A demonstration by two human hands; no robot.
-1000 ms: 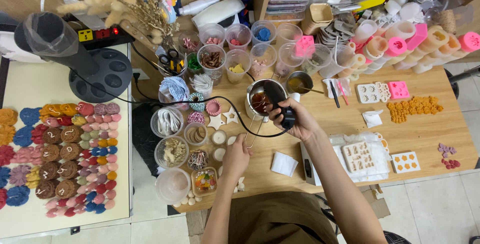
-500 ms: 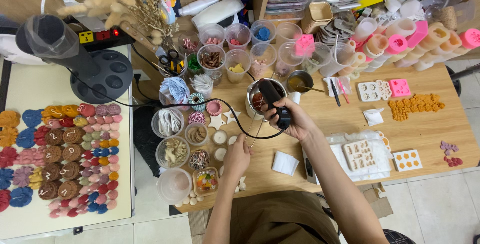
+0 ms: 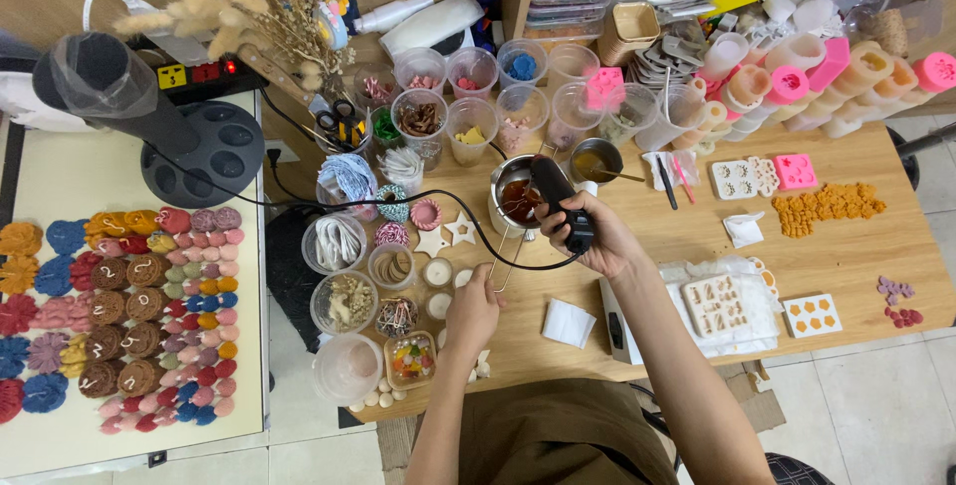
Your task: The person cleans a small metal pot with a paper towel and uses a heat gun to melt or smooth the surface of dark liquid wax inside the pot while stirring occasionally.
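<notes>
Black heat gun [image 3: 560, 201] over metal pot [image 3: 515, 204], right hand [image 3: 597, 241].

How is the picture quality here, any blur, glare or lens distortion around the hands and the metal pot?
Head view: even, soft indoor light with faint shadows; the right hand and its black corded tool look sharp, as does the left hand. The brown liquid in the metal pot shows a small sheen but no harsh glare. Wide-angle bending shows at the edges, where the wooden table looks skewed.

Two star-shaped pieces [image 3: 446, 236] lie at the table's centre; at three o'clock, three flat silicone moulds: white [image 3: 738, 177], pink [image 3: 795, 170], and white [image 3: 812, 315].
</notes>
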